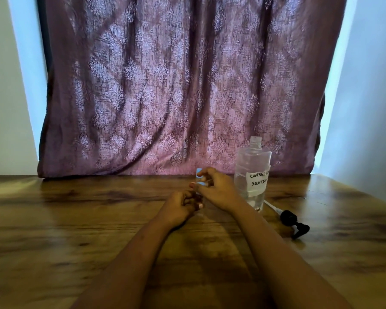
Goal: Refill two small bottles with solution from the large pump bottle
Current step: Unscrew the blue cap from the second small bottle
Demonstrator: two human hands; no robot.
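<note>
Plainly, the small bottle point(199, 171) stands on the table point(76, 219) at the centre, between both hands. The right hand point(216, 190) curls its fingers round the blue top, and the left hand point(178, 208) grips the clear lower body. At 3 o'clock, just beside the right hand, the big bottle point(252, 175) stands upright with its neck open. Its pump point(294, 221) lies on the wood at 4 o'clock with the tube pointing back toward the bottle. So we judge the opening-up done and the work at the small bottle's cap. We cannot say whether the cap is going on after a fill or coming off before one. The big bottle looks roughly half full, which tells us little either way. The fingers hide most of the small bottle, so we cannot read its level or whether the cap is seated. We see only one small bottle; the second is nowhere visible, so its refill stays unknown. The big bottle's handwritten label is cut off at its right edge. At 12 o'clock hangs a patterned curtain point(165, 85).
</note>
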